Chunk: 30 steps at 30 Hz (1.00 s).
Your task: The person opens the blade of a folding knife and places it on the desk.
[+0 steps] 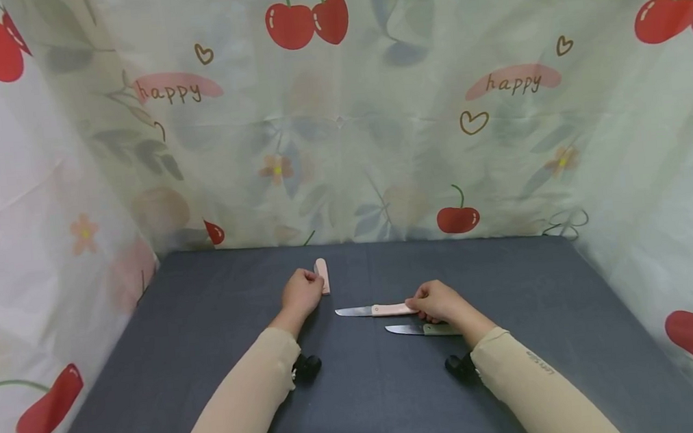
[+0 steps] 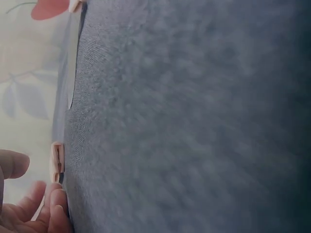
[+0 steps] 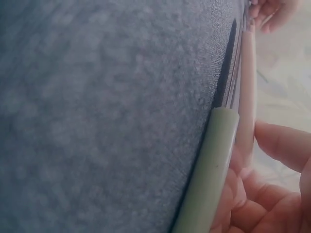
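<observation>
Beige sleeves (image 1: 245,397) reach forward over the dark grey tabletop (image 1: 150,371). At the right hand (image 1: 437,301), the fingers curl round the butt of a pink-handled knife (image 1: 375,310) lying flat, blade pointing left; a green-handled knife (image 1: 421,330) lies just beside it, nearer the person, partly under the wrist. Over at the left hand (image 1: 301,292), the grip looks loosely curled, fingertips at or very near a small pink sheath (image 1: 323,275) near the back of the tabletop; the wrist view is too blurred to tell contact.
</observation>
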Each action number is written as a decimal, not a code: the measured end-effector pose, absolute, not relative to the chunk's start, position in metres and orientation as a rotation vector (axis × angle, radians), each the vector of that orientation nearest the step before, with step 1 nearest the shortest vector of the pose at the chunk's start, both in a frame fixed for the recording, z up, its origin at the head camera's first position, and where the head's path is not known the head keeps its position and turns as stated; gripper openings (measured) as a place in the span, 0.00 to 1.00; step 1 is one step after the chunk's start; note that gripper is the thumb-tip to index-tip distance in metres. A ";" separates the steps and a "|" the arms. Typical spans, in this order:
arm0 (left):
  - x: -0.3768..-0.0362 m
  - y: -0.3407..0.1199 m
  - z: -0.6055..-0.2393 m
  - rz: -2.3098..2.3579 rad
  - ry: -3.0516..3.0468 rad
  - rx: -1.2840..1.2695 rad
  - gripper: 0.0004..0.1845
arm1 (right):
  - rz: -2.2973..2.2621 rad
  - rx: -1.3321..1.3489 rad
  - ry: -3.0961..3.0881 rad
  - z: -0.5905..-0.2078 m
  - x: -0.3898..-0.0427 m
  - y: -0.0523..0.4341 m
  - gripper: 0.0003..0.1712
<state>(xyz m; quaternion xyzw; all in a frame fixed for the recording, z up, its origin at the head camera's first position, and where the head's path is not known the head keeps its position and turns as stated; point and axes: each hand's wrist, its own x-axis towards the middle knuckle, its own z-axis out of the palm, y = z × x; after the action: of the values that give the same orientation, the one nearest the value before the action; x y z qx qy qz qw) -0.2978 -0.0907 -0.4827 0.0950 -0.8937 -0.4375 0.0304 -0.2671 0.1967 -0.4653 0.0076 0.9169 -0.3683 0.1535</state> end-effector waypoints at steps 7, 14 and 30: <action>-0.308 -0.085 -0.478 -1.295 -2.807 0.369 0.18 | -0.917 0.050 2.706 -0.464 -0.272 0.195 0.14; -0.316 -0.081 -0.483 -1.196 -2.828 0.420 0.19 | -0.896 0.045 2.713 -0.467 -0.275 0.195 0.14; -0.313 -0.086 -0.474 -1.058 -2.977 0.361 0.20 | -1.011 0.034 2.672 -0.452 -0.267 0.200 0.14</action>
<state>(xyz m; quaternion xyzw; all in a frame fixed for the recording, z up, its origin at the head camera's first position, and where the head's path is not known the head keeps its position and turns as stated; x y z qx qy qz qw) -0.3134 -0.0855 -0.4740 0.1135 -0.9360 -0.3326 -0.0194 -0.2665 0.2003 -0.4524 0.0118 0.9258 -0.3503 0.1416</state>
